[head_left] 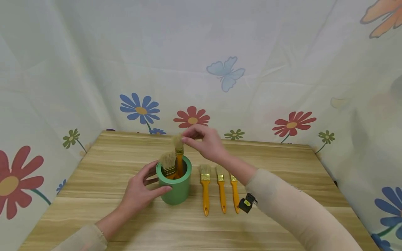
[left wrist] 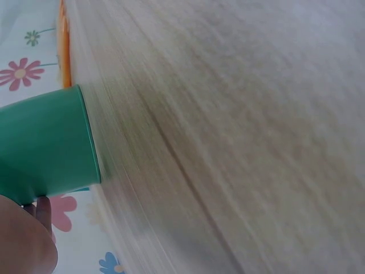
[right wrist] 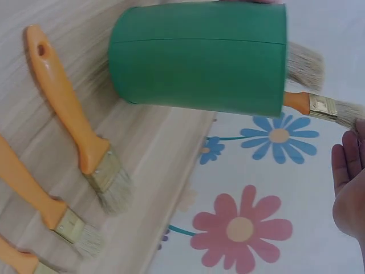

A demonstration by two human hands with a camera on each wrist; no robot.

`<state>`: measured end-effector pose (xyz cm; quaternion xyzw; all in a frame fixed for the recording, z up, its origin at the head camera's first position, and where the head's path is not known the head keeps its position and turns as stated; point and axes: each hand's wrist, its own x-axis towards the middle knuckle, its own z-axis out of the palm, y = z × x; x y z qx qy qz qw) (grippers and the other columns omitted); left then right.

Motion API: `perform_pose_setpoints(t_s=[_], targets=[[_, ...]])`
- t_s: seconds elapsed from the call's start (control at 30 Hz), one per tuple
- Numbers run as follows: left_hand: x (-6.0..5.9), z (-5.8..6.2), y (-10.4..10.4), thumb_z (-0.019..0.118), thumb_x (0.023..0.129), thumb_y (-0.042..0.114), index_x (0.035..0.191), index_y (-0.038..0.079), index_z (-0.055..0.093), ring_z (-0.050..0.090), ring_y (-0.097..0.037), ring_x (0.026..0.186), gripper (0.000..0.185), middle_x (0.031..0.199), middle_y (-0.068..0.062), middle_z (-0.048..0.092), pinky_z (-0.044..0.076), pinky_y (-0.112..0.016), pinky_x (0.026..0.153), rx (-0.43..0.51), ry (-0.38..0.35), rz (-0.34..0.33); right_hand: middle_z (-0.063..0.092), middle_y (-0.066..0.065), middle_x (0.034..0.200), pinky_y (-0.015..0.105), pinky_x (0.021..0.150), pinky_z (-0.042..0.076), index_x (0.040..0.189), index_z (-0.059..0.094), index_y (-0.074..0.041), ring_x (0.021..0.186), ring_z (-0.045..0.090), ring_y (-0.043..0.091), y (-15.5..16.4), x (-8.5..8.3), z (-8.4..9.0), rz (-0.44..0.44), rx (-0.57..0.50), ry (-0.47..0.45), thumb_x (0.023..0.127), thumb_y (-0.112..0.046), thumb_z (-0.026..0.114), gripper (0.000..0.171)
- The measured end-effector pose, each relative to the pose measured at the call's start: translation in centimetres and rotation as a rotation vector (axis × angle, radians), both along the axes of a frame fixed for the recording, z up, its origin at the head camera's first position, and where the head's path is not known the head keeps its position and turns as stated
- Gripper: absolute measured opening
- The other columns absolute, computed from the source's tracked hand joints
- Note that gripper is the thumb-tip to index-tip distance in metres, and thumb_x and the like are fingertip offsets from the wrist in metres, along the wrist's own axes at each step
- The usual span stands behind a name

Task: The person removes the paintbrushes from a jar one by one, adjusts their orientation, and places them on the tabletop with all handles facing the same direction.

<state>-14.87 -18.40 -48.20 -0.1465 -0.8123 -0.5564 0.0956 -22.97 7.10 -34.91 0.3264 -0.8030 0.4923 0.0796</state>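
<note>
A green cylindrical cup (head_left: 176,192) stands upright on the table, gripped from the side by my left hand (head_left: 138,190), thumb at the front and fingers around the far side. In it, a wide paintbrush (head_left: 168,161) leans bristles up toward the left. My right hand (head_left: 205,142) pinches a narrower paintbrush (head_left: 179,152) by its pale bristles; its orange handle reaches down into the cup. The right wrist view shows the fingertips at the end of those bristles (right wrist: 347,114). The handle ends are hidden by the cup wall.
Right of the cup lie three orange-handled paintbrushes side by side, bristles away from me: a wider one (head_left: 205,190), a middle one (head_left: 221,190) and one (head_left: 235,195) partly under my right forearm. A flower-print cloth (head_left: 267,87) hangs behind the wooden table (head_left: 119,150).
</note>
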Motion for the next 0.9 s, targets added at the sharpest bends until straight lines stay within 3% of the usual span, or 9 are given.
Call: perform_pose_setpoints(t_s=[0.3, 0.47, 0.67, 0.9], targets=[[0.0, -0.1, -0.1, 0.097, 0.082, 0.027, 0.156, 0.019, 0.052, 0.062, -0.028, 0.133, 0.087, 0.148, -0.005, 0.063, 0.061, -0.039, 0.103, -0.002, -0.002, -0.001, 0.076, 0.007, 0.102, 0.033, 0.083, 0.065, 0.112, 0.076, -0.004, 0.094, 0.073, 0.029, 1.4, 0.4, 2.2, -0.032, -0.129, -0.075, 0.1, -0.011, 0.077, 0.013], [0.0, -0.2, -0.1, 0.097, 0.081, 0.028, 0.156, 0.017, 0.051, 0.062, -0.029, 0.133, 0.088, 0.148, -0.007, 0.063, 0.061, -0.04, 0.103, -0.008, -0.004, 0.002, 0.077, 0.007, 0.105, 0.034, 0.087, 0.066, 0.113, 0.076, -0.004, 0.094, 0.074, 0.023, 2.3, 0.7, 3.4, -0.042, -0.19, -0.118, 0.1, -0.011, 0.077, 0.014], [0.0, -0.2, 0.0, 0.097, 0.081, 0.027, 0.156, 0.016, 0.052, 0.063, -0.029, 0.132, 0.088, 0.147, -0.007, 0.063, 0.062, -0.038, 0.103, -0.01, 0.005, 0.003, 0.077, 0.009, 0.099, 0.037, 0.094, 0.065, 0.112, 0.075, 0.0, 0.091, 0.075, 0.024, 3.6, 0.9, 4.4, -0.012, -0.276, -0.104, 0.101, -0.007, 0.075, 0.013], [0.0, -0.2, -0.1, 0.097, 0.08, 0.025, 0.155, 0.016, 0.052, 0.063, -0.027, 0.132, 0.088, 0.147, -0.006, 0.064, 0.062, -0.035, 0.102, 0.001, 0.006, 0.004, 0.076, 0.0, 0.097, 0.027, 0.088, 0.063, 0.113, 0.074, 0.0, 0.092, 0.071, 0.02, 5.3, 1.2, 5.6, -0.065, -0.326, -0.08, 0.1, -0.005, 0.076, 0.015]])
